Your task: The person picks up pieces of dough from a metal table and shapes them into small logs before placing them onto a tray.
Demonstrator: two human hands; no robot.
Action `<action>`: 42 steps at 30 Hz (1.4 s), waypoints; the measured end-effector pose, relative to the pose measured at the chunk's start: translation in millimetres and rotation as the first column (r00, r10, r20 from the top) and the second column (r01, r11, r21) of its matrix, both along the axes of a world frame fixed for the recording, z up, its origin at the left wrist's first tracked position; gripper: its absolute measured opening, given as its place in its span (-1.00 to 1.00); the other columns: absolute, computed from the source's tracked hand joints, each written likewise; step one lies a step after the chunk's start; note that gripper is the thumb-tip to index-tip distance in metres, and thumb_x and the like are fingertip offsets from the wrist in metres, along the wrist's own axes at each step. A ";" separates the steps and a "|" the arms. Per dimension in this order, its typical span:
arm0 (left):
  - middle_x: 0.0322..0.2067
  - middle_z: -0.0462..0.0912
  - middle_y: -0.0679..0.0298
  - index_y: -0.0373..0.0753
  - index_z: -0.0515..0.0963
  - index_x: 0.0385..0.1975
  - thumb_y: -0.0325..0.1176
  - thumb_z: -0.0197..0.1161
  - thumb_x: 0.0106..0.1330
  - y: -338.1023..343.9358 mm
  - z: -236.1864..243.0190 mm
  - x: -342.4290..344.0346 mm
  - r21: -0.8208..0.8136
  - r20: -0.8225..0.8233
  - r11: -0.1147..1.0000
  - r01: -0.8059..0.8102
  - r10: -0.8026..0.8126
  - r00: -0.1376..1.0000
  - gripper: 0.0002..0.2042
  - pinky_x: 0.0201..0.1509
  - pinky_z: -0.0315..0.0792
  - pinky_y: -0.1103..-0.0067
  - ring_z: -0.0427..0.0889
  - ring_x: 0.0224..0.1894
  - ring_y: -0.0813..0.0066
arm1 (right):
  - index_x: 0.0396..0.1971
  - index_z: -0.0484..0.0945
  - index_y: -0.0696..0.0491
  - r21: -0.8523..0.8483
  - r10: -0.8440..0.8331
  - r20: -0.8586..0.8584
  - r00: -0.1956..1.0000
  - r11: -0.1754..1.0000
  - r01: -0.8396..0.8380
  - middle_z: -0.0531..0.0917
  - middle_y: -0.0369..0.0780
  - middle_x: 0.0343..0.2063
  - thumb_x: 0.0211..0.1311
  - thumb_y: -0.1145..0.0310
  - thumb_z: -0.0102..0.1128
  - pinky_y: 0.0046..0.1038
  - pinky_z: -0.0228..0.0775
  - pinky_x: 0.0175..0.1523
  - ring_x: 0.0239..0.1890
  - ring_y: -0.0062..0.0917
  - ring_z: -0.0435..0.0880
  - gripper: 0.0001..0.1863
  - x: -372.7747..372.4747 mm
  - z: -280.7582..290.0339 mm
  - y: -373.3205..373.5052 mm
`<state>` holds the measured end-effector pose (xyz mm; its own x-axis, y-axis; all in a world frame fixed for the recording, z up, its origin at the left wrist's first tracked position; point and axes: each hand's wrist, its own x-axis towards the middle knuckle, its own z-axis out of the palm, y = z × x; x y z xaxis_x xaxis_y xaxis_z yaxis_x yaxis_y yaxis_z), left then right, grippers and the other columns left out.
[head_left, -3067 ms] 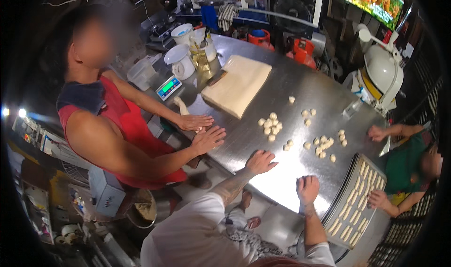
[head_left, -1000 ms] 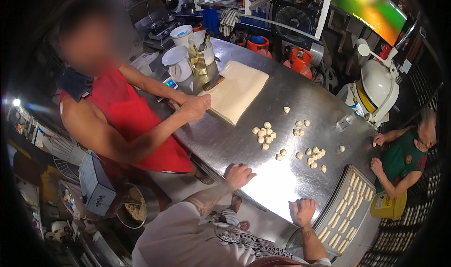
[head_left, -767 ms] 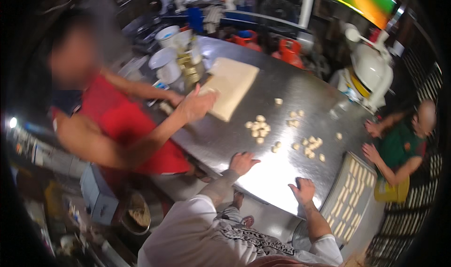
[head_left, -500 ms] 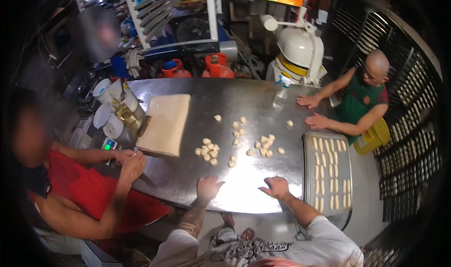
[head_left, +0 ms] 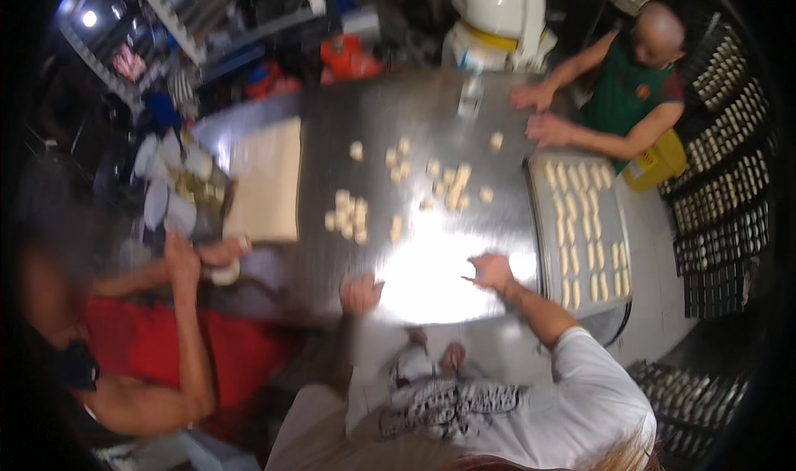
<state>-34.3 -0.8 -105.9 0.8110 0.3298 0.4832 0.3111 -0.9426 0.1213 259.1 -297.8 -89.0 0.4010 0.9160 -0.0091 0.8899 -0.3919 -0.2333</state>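
Observation:
My left hand (head_left: 360,294) rests at the near edge of the steel table (head_left: 332,114), blurred, thumb apart from its fingers, holding nothing visible. My right hand (head_left: 491,270) lies on the same edge beside a bright glare, thumb out, nothing seen in it. Beyond them sit several groups of small pale dough pieces (head_left: 348,218). Right of my right hand is a metal tray (head_left: 616,218) with rows of dough sticks (head_left: 591,222). A large folded dough sheet (head_left: 269,177) lies at the table's left.
At left a person in a red apron (head_left: 166,355) handles pale dough. A person in green (head_left: 622,98) leans on the far right end, near a yellow bucket (head_left: 663,160). Tubs (head_left: 170,206), a clear bottle (head_left: 471,98), white mixer (head_left: 493,7) and loaded racks (head_left: 721,206) surround us.
The view has turned, bringing the table square on and showing more racks at right. The red-aproned person's hands have shifted about the pale dough. My hands remain at the edge.

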 end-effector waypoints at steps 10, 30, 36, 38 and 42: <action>-0.25 0.70 0.08 -0.16 0.56 -0.26 0.02 0.37 0.39 2.0 42.6 6.9 -0.251 -0.346 0.963 -0.096 0.003 0.938 -0.66 -0.11 0.41 0.15 0.67 -0.18 0.04 | 0.16 0.60 0.05 0.056 -0.055 -0.073 0.996 0.997 0.059 0.75 -0.08 -0.04 0.31 -0.34 0.28 -0.15 0.55 0.18 0.09 -0.21 0.71 -0.25 -23.4 50.0 5.7; 0.59 0.14 -0.08 -0.32 0.24 0.54 0.03 0.28 0.46 -78.3 45.8 -3.5 -0.050 -0.431 0.977 -0.208 0.167 0.887 -0.21 0.57 0.10 -0.11 0.26 0.57 0.04 | 0.51 0.20 0.36 -0.056 -0.131 -0.031 0.991 0.990 0.129 0.20 0.16 0.56 0.47 -0.26 0.10 0.11 -0.11 0.66 0.64 0.10 0.05 0.00 -101.6 29.0 -41.3; 0.59 0.09 -0.10 -0.40 0.24 0.52 0.01 0.25 0.51 -25.1 53.3 54.1 -0.149 -0.215 0.959 -0.239 0.204 0.955 -0.25 0.58 0.06 -0.15 0.25 0.58 0.06 | 0.49 0.21 0.38 0.096 -0.228 0.042 0.973 0.970 0.223 0.23 0.19 0.54 0.45 -0.24 0.13 0.06 -0.04 0.64 0.63 0.16 0.05 0.00 -59.1 35.6 38.3; 0.60 0.07 -0.10 -0.38 0.21 0.54 0.00 0.17 0.56 -77.0 51.1 5.0 -0.215 -0.336 0.950 -0.228 0.147 0.930 -0.27 0.61 -0.04 -0.15 0.23 0.59 0.05 | 0.48 0.25 0.37 0.050 -0.170 -0.067 0.983 0.984 0.174 0.25 0.17 0.54 0.45 -0.22 0.13 0.15 -0.09 0.62 0.61 0.16 0.08 -0.03 -104.4 21.8 -13.4; 0.58 0.11 -0.09 -0.28 0.24 0.54 -0.01 0.09 0.60 -58.1 59.9 34.4 -0.190 -0.302 0.955 -0.228 0.164 0.939 -0.35 0.62 -0.11 -0.17 0.25 0.58 0.10 | 0.47 0.30 0.32 0.007 -0.235 -0.019 0.972 0.972 0.235 0.25 0.15 0.54 0.43 -0.19 0.16 0.24 -0.16 0.60 0.62 0.13 0.06 -0.07 -92.1 22.1 2.9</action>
<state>0.1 -58.9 -46.0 0.8106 0.5676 0.1443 0.5382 -0.8191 0.1985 167.0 -294.9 -66.9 0.6049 0.7962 -0.0098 0.7688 -0.5872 -0.2531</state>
